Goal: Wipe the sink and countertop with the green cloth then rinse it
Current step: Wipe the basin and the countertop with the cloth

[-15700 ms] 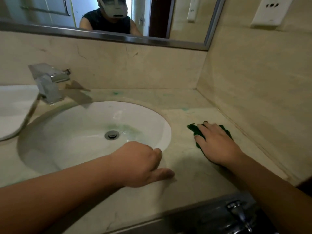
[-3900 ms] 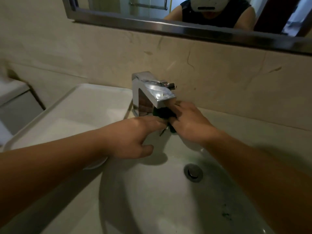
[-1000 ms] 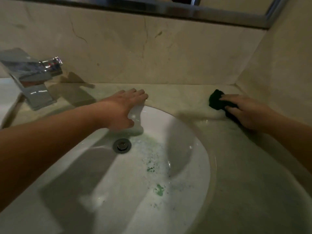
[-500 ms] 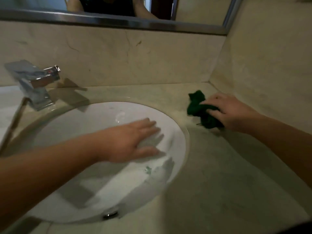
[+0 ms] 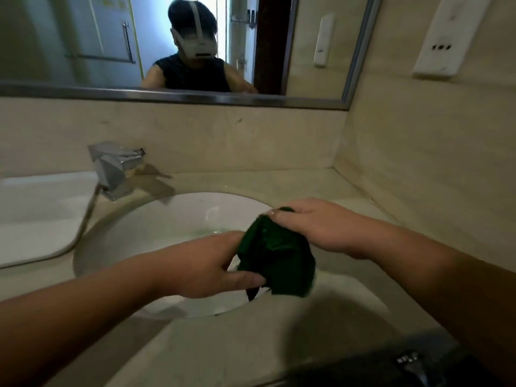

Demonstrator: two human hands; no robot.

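Note:
The dark green cloth (image 5: 275,255) hangs bunched between both hands, above the right front rim of the white oval sink (image 5: 156,227). My right hand (image 5: 315,227) pinches its top edge from the right. My left hand (image 5: 206,263) grips its lower left side, thumb pressed against the fabric. The cloth covers part of the basin's rim. A faint green tint shows in the water at the bottom of the basin. The beige stone countertop (image 5: 279,331) surrounds the sink.
A chrome faucet (image 5: 114,169) stands at the sink's back left, no water running. A white tray-like surface (image 5: 33,213) lies at the left. A wall mirror (image 5: 173,46) hangs above the backsplash. The right wall (image 5: 432,177) carries a white socket plate (image 5: 444,37).
The cloth came off the back-right countertop and now hangs over the sink's rim. My left hand left the basin and took hold of the cloth together with my right hand.

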